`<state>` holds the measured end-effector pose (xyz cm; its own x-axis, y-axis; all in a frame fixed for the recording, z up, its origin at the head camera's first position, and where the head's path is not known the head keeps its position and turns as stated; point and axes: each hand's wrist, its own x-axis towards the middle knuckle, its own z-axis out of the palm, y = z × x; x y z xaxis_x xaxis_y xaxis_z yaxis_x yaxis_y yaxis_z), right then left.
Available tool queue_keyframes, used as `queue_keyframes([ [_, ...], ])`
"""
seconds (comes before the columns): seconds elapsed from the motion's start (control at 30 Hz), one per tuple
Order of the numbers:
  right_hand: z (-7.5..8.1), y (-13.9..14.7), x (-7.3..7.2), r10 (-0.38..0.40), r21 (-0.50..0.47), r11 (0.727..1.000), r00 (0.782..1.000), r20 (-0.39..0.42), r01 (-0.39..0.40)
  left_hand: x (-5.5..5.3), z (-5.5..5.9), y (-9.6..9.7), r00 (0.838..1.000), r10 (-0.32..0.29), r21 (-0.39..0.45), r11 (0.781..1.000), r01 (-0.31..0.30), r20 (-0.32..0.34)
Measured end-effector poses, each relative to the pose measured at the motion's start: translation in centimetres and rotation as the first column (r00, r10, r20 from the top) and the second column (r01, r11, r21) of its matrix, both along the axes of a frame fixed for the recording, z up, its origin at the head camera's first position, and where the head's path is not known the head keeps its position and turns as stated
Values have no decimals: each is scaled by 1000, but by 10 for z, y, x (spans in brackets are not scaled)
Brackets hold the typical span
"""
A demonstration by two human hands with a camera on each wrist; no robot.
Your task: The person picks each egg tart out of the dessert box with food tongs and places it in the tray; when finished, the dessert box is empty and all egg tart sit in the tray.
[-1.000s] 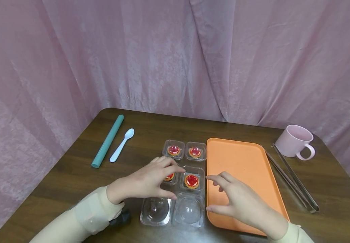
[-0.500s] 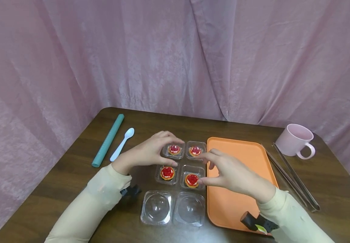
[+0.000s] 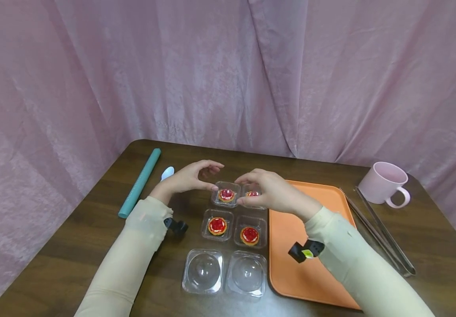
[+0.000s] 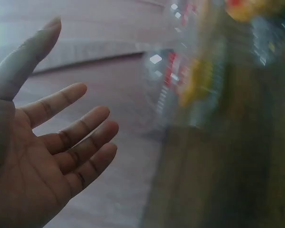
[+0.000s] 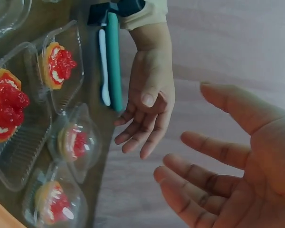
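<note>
One second on, reached past open boxes (image 3: 229,223) to lidded boxes (image 3: 226,204) farther back on the worktop (image 3: 73,264) with left hand (image 3: 189,177) and right hand (image 3: 268,189), spread in grip, pinching nothing; seemingly shifting work there.

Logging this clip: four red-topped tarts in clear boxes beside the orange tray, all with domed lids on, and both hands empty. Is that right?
Not quite: only the two far boxes have domed lids on; the two near boxes are uncovered, as the right wrist view shows. The rest stands: four tarts beside the orange tray, left hand and right hand empty.
</note>
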<state>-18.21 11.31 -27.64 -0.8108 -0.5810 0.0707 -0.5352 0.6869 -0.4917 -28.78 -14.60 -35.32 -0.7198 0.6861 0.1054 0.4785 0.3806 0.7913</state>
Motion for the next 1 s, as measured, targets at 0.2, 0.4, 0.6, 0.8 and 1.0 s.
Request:
queue_keyframes([
  [0.2, -8, -12, -21, -44, -6, 999, 997, 61, 44, -8, -19, -9, 998, 1, 32, 999, -3, 69],
  [0.4, -23, -22, -42, -65, 57, 997, 996, 65, 61, -9, -35, -8, 991, -30, 17, 999, 28, 127],
  [0.6, -37, -34, -58, -70, 157, 986, 993, 95, 54, -7, -46, -5, 983, -36, -36, 998, 43, 183],
  [0.8, -52, -46, -66, -86, 248, 967, 991, 102, 58, -2, -52, -4, 987, -41, -106, 993, 58, 153],
  [1.0, -65, -53, -66, -79, 313, 948, 994, 74, 52, 1, -57, -2, 994, -48, -161, 985, 63, 94],
])
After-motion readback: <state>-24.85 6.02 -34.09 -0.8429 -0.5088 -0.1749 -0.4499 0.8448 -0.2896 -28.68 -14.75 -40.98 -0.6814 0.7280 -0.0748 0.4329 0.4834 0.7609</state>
